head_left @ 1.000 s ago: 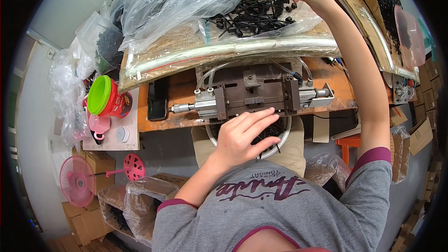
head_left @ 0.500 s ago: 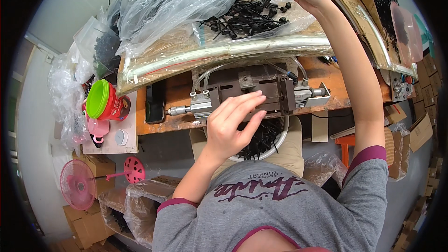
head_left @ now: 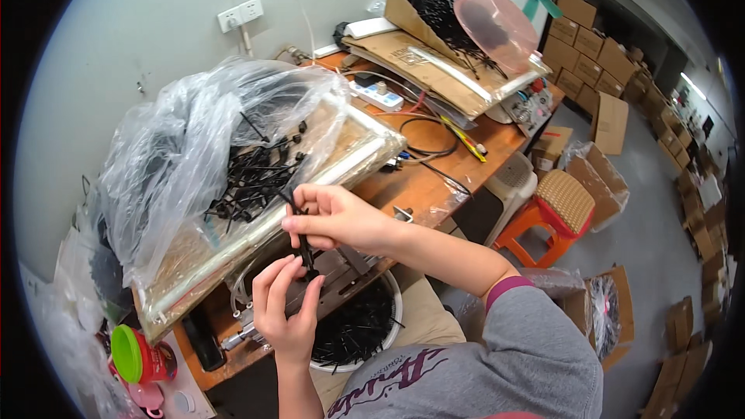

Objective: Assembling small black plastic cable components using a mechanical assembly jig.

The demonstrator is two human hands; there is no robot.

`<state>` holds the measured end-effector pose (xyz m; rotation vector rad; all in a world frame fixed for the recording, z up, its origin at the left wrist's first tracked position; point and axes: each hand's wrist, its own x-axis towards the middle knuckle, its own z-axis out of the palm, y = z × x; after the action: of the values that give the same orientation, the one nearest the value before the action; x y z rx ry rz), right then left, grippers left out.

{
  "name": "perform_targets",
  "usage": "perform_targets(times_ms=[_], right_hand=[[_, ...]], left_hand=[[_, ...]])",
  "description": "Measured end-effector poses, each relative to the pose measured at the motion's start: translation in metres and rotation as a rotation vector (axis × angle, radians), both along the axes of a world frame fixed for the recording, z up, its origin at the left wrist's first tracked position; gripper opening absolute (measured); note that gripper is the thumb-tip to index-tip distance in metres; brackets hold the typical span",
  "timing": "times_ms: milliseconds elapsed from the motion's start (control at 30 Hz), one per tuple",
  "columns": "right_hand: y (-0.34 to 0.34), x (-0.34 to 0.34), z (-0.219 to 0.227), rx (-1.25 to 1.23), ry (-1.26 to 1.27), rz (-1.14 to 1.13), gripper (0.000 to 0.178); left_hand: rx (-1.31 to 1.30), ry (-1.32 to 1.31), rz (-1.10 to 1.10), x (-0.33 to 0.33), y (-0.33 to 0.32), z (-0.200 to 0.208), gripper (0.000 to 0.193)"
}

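Over the metal fixture (head_left: 337,278), my two hands are close together. My right hand (head_left: 335,219) is closed in a pinch on thin black plastic rods (head_left: 304,248); how many it holds I cannot tell. Just below it, the thumb and fingers of my left hand (head_left: 284,304) meet around the dark lower end of a rod, near a knob-like tip. A pile of similar black knobbed rods (head_left: 250,178) lies beyond on the plastic-covered board. A white tub (head_left: 398,312) below the fixture is filled with black rods.
Clear plastic sheeting (head_left: 174,140) heaps over the far left. At the back stand a carton of black pieces (head_left: 403,9) and a pink translucent basin (head_left: 497,27). A black cable (head_left: 434,157) crosses the orange tabletop (head_left: 497,140). Right: a red stool (head_left: 551,221). Left: a red-green bucket (head_left: 136,353).
My view has swung to the right. My right hand has come back from the pile with black rods, and my left hand has turned up and closed on the lower end of one.
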<state>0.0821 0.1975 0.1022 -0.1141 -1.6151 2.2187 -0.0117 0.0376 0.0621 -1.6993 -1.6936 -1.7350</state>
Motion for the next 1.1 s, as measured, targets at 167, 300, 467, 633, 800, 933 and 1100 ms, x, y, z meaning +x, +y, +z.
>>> perform_targets(times_ms=[167, 300, 467, 633, 800, 933, 1100], right_hand=[[-0.021, 0.014, -0.01, -0.048, -0.03, -0.021, 0.017], [-0.024, 0.019, -0.012, -0.087, -0.038, -0.019, 0.017], [-0.021, 0.02, -0.022, -0.127, -0.004, -0.131, 0.016], [-0.016, 0.03, -0.023, -0.117, 0.04, -0.212, 0.02], [-0.008, 0.043, -0.033, -0.135, 0.065, -0.263, 0.016], [-0.012, 0.049, -0.036, -0.202, 0.066, -0.248, 0.017], [-0.015, 0.048, -0.038, -0.166, 0.044, -0.198, 0.018]], left_hand=[[-0.022, 0.043, -0.043, 0.003, -0.004, -0.006, 0.038], [-0.03, 0.124, -0.03, 0.005, -0.005, -0.001, 0.034], [-0.08, -0.071, -0.003, 0.009, -0.021, 0.002, 0.034], [-0.189, -0.067, 0.037, -0.005, -0.043, -0.016, 0.032], [-0.264, 0.114, 0.024, 0.004, -0.046, -0.034, 0.029], [-0.43, 0.057, 0.041, 0.01, -0.051, -0.059, 0.026], [-0.582, 0.083, 0.058, 0.012, -0.053, -0.075, 0.022]])
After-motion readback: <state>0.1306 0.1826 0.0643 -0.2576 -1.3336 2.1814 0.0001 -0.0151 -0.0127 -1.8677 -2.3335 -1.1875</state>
